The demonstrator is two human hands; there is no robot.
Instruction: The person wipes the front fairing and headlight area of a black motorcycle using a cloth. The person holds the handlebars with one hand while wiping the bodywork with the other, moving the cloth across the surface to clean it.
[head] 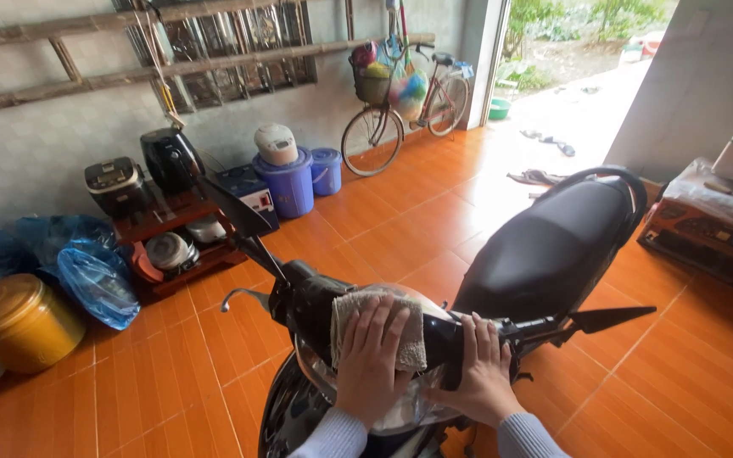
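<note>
On top of the motorbike's front, your left hand lies flat with fingers spread, pressing a grey cloth onto the shiny round dash. Your right hand is wrapped around the black handlebar just beside it. Behind them is the long black seat. Far back, a bicycle leans on the wall, near two blue buckets.

A rough terry cloth lies on the glossy black plastic motorbike, seat matt.
</note>
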